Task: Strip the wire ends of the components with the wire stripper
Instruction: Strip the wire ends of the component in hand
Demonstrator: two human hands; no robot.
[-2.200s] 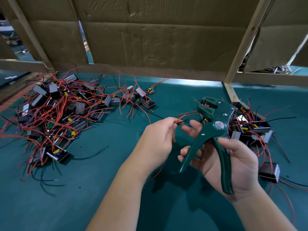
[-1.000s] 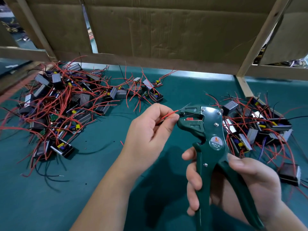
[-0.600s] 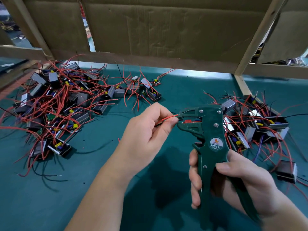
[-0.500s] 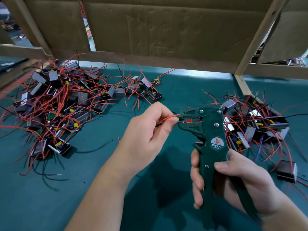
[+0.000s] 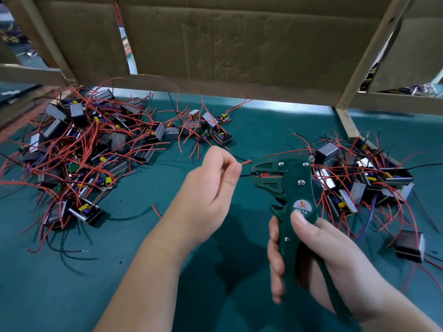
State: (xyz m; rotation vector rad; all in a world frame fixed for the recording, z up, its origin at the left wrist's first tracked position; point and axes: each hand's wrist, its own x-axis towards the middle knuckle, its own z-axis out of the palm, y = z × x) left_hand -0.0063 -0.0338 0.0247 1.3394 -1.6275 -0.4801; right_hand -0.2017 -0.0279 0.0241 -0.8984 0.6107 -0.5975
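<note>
My right hand (image 5: 316, 267) grips the handles of a dark green wire stripper (image 5: 291, 188), held upright with its jaws pointing left. My left hand (image 5: 211, 188) pinches a component's wires between thumb and fingers. A red wire end (image 5: 245, 162) sticks out just above the jaws. A thin black wire (image 5: 245, 175) runs from my fingers into the jaw mouth. The component itself is hidden inside my left hand.
A large pile of small boxed components with red and black wires (image 5: 79, 149) lies at the left on the green mat (image 5: 72, 283). A smaller pile (image 5: 359, 180) lies at the right. Cardboard panels (image 5: 239, 44) in a wooden frame close off the back.
The red wire end has come out of the stripper's jaws and now sits above them. A black wire now enters the jaw mouth. Both hands stayed roughly in place.
</note>
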